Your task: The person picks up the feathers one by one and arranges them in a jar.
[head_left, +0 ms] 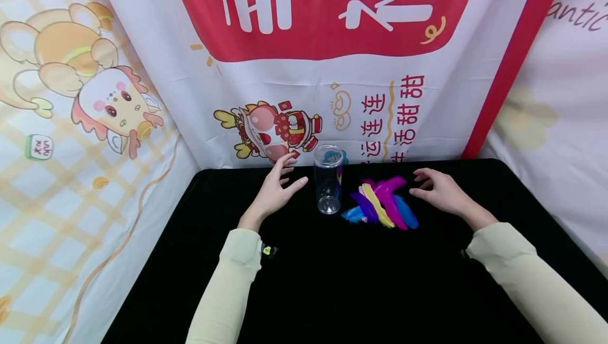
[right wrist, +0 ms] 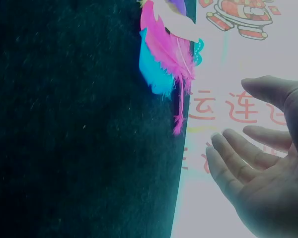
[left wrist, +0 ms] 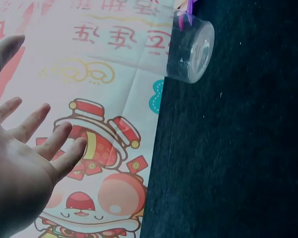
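A clear, see-through cylindrical jar stands upright on the black table, and its base shows in the left wrist view. Just left of it is my left hand, fingers spread and thumb toward the jar, not touching it. To the jar's right lies a loose pile of coloured feathers in magenta, blue, purple and yellow. My right hand hovers to the right of the feathers, its fingers loosely bent with nothing in them. In the right wrist view, pink and blue feathers lie apart from that hand.
The black tabletop runs from the front up to a printed cloth backdrop along its far edge. More printed cloth hangs at the left, with a thin cord running down it. White cloth hangs at the right.
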### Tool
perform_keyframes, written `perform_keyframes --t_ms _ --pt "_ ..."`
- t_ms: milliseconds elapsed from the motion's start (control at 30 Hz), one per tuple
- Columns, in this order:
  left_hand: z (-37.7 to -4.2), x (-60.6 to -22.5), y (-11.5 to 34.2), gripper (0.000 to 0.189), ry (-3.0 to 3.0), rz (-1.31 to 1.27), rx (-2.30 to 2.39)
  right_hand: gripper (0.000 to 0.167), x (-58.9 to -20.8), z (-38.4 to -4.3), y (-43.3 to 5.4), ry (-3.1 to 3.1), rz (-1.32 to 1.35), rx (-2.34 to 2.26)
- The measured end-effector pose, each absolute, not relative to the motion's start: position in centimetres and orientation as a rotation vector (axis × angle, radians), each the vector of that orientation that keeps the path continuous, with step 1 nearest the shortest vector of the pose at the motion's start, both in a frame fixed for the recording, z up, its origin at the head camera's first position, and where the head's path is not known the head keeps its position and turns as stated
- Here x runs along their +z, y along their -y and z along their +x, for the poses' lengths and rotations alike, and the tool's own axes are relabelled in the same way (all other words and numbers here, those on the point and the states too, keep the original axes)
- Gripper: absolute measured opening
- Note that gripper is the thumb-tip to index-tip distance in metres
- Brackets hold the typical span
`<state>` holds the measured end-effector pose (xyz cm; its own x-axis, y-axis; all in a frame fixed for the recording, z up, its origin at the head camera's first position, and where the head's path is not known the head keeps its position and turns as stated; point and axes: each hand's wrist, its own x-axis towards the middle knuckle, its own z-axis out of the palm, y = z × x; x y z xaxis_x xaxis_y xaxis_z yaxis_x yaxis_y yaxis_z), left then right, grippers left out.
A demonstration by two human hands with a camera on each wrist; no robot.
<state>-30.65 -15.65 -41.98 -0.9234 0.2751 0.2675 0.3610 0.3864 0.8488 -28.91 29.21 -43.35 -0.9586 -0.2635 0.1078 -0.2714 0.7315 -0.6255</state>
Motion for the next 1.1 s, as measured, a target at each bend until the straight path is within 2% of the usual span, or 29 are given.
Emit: perform_keyframes --t_ms 400,767,967,1100 --pt "-30.5 -41.6 14.1 0.081 2.516 -0.613 -1.747 0.048 -43.1 -29.8 -27.3 2.941 0.467 1.114" --pt "-27.8 -38.7 12.2 0.078 2.504 -0.634 -1.785 0.043 -43.6 -30.0 -26.4 2.934 0.470 1.131" --pt "-27.8 -38.5 11.6 0.081 2.512 -0.632 -1.797 0.037 -43.8 -30.2 -25.5 2.939 0.487 1.146" --pt "-29.4 -40.5 11.3 0.083 2.495 -0.625 -1.780 0.034 -43.9 -30.3 -24.8 2.951 0.501 1.155"
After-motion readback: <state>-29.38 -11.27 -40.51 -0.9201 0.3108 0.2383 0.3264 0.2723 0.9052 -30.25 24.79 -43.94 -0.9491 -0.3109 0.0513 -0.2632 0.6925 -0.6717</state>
